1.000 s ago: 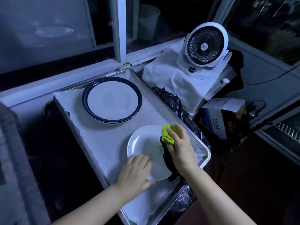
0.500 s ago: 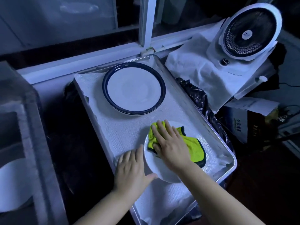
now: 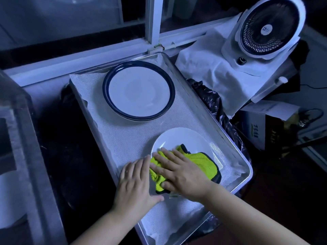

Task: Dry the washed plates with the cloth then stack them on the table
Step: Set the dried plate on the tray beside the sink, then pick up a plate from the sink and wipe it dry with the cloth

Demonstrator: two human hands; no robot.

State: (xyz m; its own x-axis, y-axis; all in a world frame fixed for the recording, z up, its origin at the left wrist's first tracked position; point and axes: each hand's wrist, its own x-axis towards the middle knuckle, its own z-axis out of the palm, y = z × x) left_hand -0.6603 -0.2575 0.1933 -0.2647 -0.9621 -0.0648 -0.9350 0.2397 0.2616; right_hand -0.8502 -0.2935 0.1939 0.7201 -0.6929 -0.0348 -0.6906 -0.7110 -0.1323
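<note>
Now your left hand (image 3: 136, 183) lies flat, fingers straight, at the near-left edge of the one plain white plate (image 3: 182, 138) in the lined metal tray (image 3: 203, 110). Farther back sits one stack of blue-rimmed plates (image 3: 139, 91), at least two. Your right hand (image 3: 182, 172), fingers spread straight, presses the single yellow-green cloth (image 3: 203, 165) onto the white plate. One fan (image 3: 270, 27) stands far right

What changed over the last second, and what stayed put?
The right hand went from gripping the bunched cloth at the right edge of the white plate to pressing it flat, wiping toward the near-left side; the cloth now lies spread over the plate's near half. The left hand stays at the plate's near-left rim; the blue-rimmed plates remain at the far end of the tray.
</note>
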